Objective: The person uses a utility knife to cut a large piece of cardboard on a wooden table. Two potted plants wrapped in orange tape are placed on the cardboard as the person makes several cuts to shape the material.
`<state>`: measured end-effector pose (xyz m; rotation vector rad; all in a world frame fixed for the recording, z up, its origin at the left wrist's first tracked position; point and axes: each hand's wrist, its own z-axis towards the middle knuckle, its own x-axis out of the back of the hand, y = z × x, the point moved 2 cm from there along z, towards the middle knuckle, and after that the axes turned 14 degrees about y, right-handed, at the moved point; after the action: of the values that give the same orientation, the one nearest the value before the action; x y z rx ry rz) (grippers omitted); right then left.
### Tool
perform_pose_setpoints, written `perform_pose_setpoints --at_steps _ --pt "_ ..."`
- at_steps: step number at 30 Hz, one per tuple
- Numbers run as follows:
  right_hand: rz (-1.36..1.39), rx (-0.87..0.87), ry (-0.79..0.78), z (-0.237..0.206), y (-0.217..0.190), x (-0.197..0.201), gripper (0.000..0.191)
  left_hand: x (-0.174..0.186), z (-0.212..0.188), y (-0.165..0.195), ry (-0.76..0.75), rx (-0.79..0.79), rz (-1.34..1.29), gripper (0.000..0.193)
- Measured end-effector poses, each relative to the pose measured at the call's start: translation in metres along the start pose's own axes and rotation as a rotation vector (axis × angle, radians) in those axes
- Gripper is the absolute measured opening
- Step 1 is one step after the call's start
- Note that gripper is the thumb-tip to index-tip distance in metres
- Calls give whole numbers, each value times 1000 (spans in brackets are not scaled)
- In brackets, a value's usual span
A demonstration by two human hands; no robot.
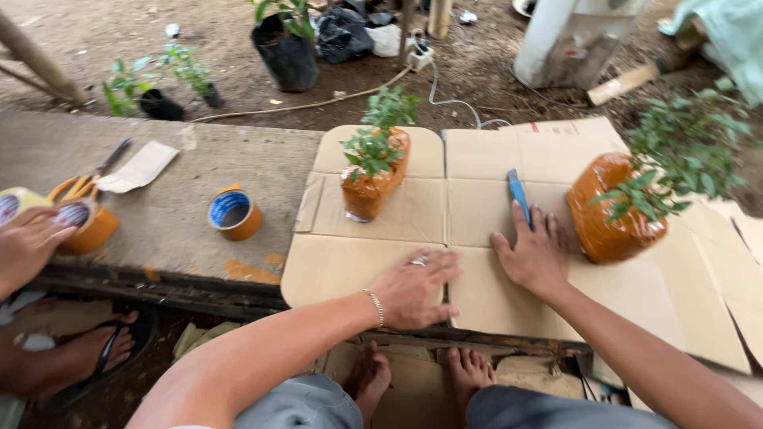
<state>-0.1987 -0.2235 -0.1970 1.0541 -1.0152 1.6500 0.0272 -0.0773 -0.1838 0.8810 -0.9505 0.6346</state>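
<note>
A flattened cardboard box (485,202) lies on a concrete ledge (199,171). My left hand (415,290) presses flat on its near panel, fingers spread, with a ring and a bracelet on the wrist. My right hand (534,256) lies flat on the cardboard just right of it, holding nothing; a blue utility knife (519,195) lies just beyond its fingertips. Two small green plants stand on the cardboard, their roots wrapped in brown tape: one (373,171) at centre, one (616,210) at right.
A brown tape roll (233,214) sits on the ledge. Another person's hand (28,242) at far left holds another tape roll (83,224) near orange-handled scissors (87,184) and a paper slip (141,167). Potted seedlings (286,44), a cable and dirt ground lie beyond.
</note>
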Motion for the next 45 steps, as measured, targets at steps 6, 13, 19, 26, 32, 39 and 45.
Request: perform_pose_setpoints --at_steps 6,13,19,26,32,39,45 --pt "-59 -153 -91 -6 -5 15 91 -1 10 -13 113 370 198 87" --pt "-5 -133 -2 -6 0 10 97 12 10 -9 6 488 232 91" --pt "68 -158 139 -4 20 -7 89 15 10 -18 -32 497 275 97" --pt "99 -1 207 -9 35 1 59 10 -10 -39 446 183 66 25" --pt "152 165 298 -18 38 6 44 36 -40 -91 754 557 -32 15" --pt "411 320 292 -20 29 8 51 42 -28 -126 974 522 -21 96" --pt "380 332 310 -21 20 16 59 44 11 -131 887 703 -277 96"
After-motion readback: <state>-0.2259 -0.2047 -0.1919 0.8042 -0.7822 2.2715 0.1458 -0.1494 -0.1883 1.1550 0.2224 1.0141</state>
